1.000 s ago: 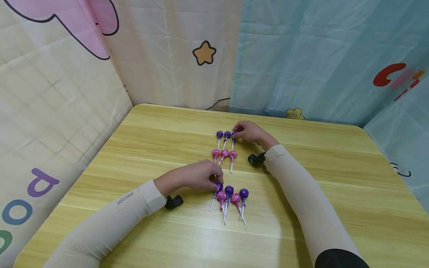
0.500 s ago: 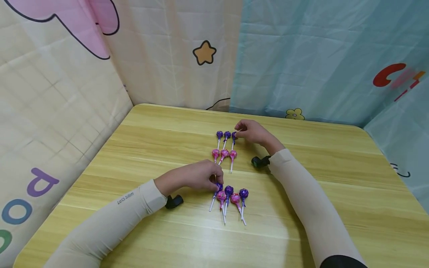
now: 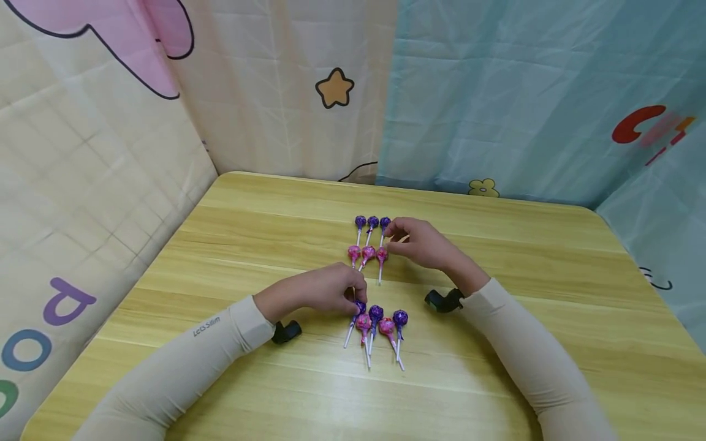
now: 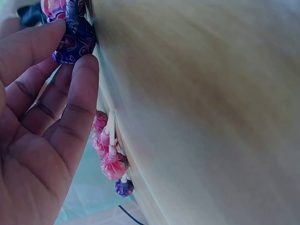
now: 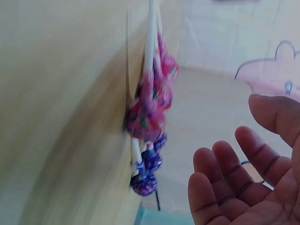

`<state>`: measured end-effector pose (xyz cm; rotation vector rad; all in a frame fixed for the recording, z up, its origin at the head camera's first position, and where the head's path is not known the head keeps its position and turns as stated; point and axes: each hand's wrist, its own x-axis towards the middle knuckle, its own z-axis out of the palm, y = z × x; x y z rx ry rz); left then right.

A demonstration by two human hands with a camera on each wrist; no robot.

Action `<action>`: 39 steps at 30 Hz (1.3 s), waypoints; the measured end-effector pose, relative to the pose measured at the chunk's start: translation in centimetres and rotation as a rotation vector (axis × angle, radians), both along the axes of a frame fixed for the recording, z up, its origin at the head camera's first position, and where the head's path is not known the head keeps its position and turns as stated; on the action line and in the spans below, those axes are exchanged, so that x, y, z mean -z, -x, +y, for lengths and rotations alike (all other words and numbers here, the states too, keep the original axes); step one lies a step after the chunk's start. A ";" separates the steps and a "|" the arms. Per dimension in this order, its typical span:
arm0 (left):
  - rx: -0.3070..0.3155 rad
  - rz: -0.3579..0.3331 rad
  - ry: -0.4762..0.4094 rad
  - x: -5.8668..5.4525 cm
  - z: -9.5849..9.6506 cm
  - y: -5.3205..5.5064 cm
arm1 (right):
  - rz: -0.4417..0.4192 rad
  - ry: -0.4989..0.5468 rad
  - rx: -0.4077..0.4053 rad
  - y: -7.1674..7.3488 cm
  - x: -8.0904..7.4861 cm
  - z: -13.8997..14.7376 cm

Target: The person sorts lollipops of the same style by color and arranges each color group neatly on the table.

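Note:
My left hand [image 3: 328, 289] pinches the wrapped head of a purple lollipop [image 4: 79, 42] between thumb and fingers; its white stick points toward me. Right of it, a pink lollipop [image 3: 363, 323], a purple one, another pink lollipop [image 3: 387, 327] and a purple lollipop [image 3: 400, 318] lie in a near row. Farther off, three purple lollipops [image 3: 373, 222] lie above three pink lollipops [image 3: 368, 253]. My right hand [image 3: 427, 245] hovers beside the rightmost pink lollipop [image 5: 145, 122], thumb and fingers apart. In the right wrist view, nothing is between its fingers.
The lollipops lie on a wood-grain table [image 3: 248, 226] whose back edge meets printed curtains [image 3: 485, 92]. A black wrist camera [image 3: 444, 301] hangs at my right cuff and another black camera [image 3: 287, 332] at the left.
My right hand has let go of the far right purple lollipop and moved toward me, down beside the pink one. The left hand has stayed on its purple lollipop.

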<state>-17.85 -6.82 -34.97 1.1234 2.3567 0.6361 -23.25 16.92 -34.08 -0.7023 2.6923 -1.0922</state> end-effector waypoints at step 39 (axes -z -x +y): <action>0.006 0.002 -0.024 -0.1 0.0 -0.1 | 0.004 -0.193 -0.210 -10.5 2.1 1.3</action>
